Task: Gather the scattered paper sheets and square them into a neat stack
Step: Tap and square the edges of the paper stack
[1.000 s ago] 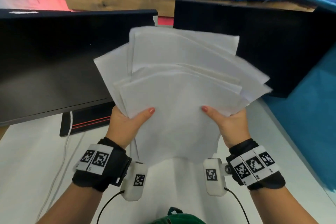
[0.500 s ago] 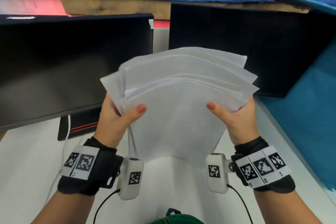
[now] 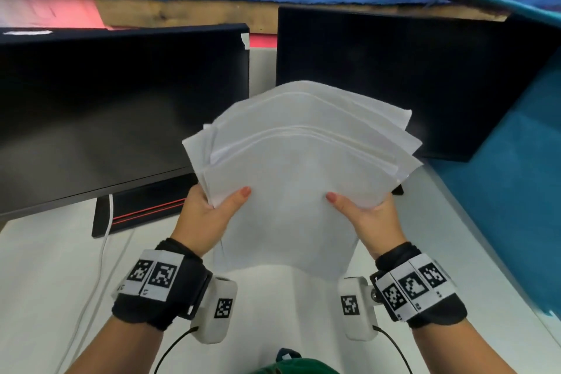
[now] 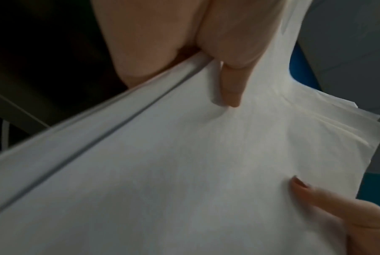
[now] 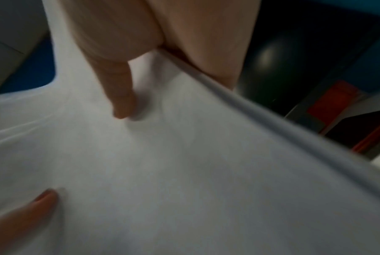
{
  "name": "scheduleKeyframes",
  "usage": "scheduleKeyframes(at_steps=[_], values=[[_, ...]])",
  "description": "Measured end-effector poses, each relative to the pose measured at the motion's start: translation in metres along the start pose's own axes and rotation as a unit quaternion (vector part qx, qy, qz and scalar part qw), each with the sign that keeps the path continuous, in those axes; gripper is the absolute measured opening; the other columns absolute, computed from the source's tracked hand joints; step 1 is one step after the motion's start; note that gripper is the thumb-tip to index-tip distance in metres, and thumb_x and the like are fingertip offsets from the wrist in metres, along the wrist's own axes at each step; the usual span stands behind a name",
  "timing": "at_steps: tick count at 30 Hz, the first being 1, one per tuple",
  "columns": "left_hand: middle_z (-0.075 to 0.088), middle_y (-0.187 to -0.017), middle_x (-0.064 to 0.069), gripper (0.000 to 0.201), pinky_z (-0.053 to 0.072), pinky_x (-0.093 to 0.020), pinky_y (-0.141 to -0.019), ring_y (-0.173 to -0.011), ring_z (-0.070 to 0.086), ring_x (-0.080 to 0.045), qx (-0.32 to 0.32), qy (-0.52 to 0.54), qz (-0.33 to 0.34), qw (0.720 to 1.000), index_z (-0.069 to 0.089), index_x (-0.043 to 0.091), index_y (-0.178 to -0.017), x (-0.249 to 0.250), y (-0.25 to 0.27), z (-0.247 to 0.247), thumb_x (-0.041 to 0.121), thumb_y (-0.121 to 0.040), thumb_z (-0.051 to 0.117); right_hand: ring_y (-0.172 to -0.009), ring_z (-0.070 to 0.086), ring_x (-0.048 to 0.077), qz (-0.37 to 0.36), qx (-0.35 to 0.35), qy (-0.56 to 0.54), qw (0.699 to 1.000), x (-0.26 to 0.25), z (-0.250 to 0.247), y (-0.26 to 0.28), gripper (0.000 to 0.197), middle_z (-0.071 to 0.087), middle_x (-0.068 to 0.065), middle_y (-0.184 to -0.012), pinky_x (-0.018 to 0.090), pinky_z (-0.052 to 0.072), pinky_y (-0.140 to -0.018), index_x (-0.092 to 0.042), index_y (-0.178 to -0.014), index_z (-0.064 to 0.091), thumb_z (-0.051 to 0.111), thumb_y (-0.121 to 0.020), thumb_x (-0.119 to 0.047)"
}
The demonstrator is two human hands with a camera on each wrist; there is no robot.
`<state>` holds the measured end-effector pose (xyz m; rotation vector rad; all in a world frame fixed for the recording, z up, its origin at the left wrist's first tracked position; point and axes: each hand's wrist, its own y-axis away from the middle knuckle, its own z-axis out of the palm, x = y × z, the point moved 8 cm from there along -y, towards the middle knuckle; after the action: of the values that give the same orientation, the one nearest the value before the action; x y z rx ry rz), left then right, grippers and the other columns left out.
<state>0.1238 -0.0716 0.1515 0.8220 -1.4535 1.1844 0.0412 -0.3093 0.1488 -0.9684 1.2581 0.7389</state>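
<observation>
A bundle of several white paper sheets [image 3: 297, 179] is held up off the white desk [image 3: 54, 267], bowed towards me, with its top edges fanned and uneven. My left hand [image 3: 209, 212] grips the bundle's left side, thumb on the front face and fingers behind. My right hand [image 3: 370, 215] grips the right side the same way. In the left wrist view my left thumb [image 4: 230, 86] presses the sheets [image 4: 184, 172], with the right thumb at the lower right. The right wrist view shows my right thumb [image 5: 119, 96] on the paper [image 5: 184, 172]. The fingers behind are hidden.
Two dark monitors stand behind the paper, one on the left [image 3: 106, 106] and one on the right [image 3: 403, 76]. A black base with red stripes [image 3: 142, 209] and a white cable [image 3: 103, 249] sit on the desk at the left. Teal cloth [image 3: 510, 191] borders the right.
Both hands have lowered the bundle and moved closer together. The sheets have slid inward, so the fan is narrower and the top edges sit closer than a second ago.
</observation>
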Motion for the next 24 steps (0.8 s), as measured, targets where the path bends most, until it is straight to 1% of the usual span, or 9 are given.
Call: scheduleKeyframes(at_steps=[3, 5, 8, 10, 13, 16, 20, 21, 24], values=[[0.074, -0.086, 0.021, 0.024, 0.052, -0.014, -0.073, -0.087, 0.068, -0.001, 0.013, 0.006, 0.018, 1.0, 0.071, 0.033, -0.083, 0.009, 0.0, -0.001, 0.01, -0.078, 0.065, -0.083, 0.07, 0.003, -0.015, 0.007, -0.012, 1.0, -0.008, -0.003, -0.002, 0.033, 0.075, -0.016, -0.081, 0.019, 0.055, -0.078, -0.023, -0.091, 0.065, 0.07, -0.073, 0.005], [0.074, -0.093, 0.015, 0.027, 0.053, -0.017, -0.075, -0.093, 0.068, -0.004, 0.001, 0.013, 0.019, 1.0, 0.069, 0.03, -0.094, 0.011, 0.0, -0.004, 0.016, -0.072, 0.074, -0.086, 0.07, 0.007, -0.021, 0.004, -0.016, 1.0, -0.009, -0.006, -0.001, 0.034, 0.075, -0.012, -0.084, 0.021, 0.055, -0.077, -0.023, -0.091, 0.065, 0.072, -0.071, 0.004], [0.072, -0.103, 0.004, 0.056, 0.053, -0.018, -0.076, -0.098, 0.067, -0.008, -0.016, 0.012, 0.004, 1.0, 0.06, 0.017, -0.112, 0.004, 0.003, -0.005, 0.025, -0.06, 0.081, -0.091, 0.069, 0.011, -0.001, 0.014, -0.034, 0.999, 0.0, -0.012, 0.003, 0.043, 0.073, -0.006, -0.093, 0.025, 0.056, -0.078, -0.023, -0.098, 0.064, 0.078, -0.061, -0.007], [0.074, -0.093, 0.013, 0.038, 0.053, -0.015, -0.072, -0.092, 0.068, -0.003, -0.003, 0.0, -0.011, 1.0, 0.063, 0.024, -0.1, 0.0, 0.006, -0.002, 0.018, -0.066, 0.08, -0.087, 0.07, 0.009, 0.022, 0.016, -0.029, 0.999, 0.007, -0.009, 0.005, 0.037, 0.075, -0.008, -0.087, 0.027, 0.055, -0.077, -0.025, -0.089, 0.069, 0.08, -0.055, -0.017], [0.073, -0.081, 0.024, 0.026, 0.052, -0.012, -0.071, -0.083, 0.068, 0.002, 0.029, -0.02, 0.01, 0.999, 0.065, 0.03, -0.087, 0.008, 0.005, 0.003, 0.005, -0.079, 0.065, -0.079, 0.07, 0.005, 0.007, 0.033, -0.019, 0.999, 0.002, -0.006, 0.004, 0.024, 0.075, -0.013, -0.077, 0.028, 0.055, -0.078, -0.024, -0.078, 0.069, 0.076, -0.068, -0.002], [0.073, -0.085, 0.02, 0.026, 0.051, -0.011, -0.072, -0.086, 0.068, 0.002, 0.022, -0.024, 0.03, 0.999, 0.064, 0.025, -0.094, 0.017, 0.003, 0.005, 0.003, -0.079, 0.064, -0.083, 0.069, 0.004, -0.025, 0.05, -0.02, 0.998, -0.008, -0.008, 0.005, 0.034, 0.074, -0.011, -0.084, 0.026, 0.055, -0.08, -0.024, -0.092, 0.064, 0.072, -0.072, 0.003], [0.065, -0.106, 0.003, 0.05, 0.051, -0.012, -0.071, -0.096, 0.065, -0.003, 0.066, -0.035, 0.07, 0.995, 0.053, 0.011, -0.115, 0.032, 0.008, -0.003, 0.011, -0.07, 0.075, -0.107, 0.058, 0.002, -0.13, 0.098, 0.037, 0.986, -0.041, -0.012, 0.013, 0.067, 0.055, -0.008, -0.118, 0.022, 0.048, -0.09, -0.019, -0.125, 0.041, 0.073, -0.071, 0.004], [0.062, -0.108, 0.004, 0.054, 0.051, -0.011, -0.071, -0.097, 0.064, -0.001, 0.076, -0.039, 0.089, 0.992, 0.049, 0.011, -0.117, 0.039, 0.009, -0.003, 0.011, -0.069, 0.074, -0.113, 0.054, 0.002, -0.177, 0.106, 0.046, 0.977, -0.056, -0.011, 0.016, 0.077, 0.05, -0.012, -0.125, 0.019, 0.046, -0.093, -0.013, -0.133, 0.031, 0.072, -0.072, 0.007], [0.051, -0.112, 0.013, 0.068, 0.049, -0.008, -0.075, -0.099, 0.058, 0.01, 0.094, -0.061, 0.156, 0.981, 0.035, 0.012, -0.126, 0.066, 0.011, 0.001, -0.003, -0.071, 0.072, -0.118, 0.046, 0.008, -0.313, 0.128, 0.125, 0.933, -0.104, -0.004, 0.023, 0.097, 0.032, -0.044, -0.127, 0.016, 0.041, -0.097, 0.0, -0.142, 0.005, 0.071, -0.072, 0.009]])
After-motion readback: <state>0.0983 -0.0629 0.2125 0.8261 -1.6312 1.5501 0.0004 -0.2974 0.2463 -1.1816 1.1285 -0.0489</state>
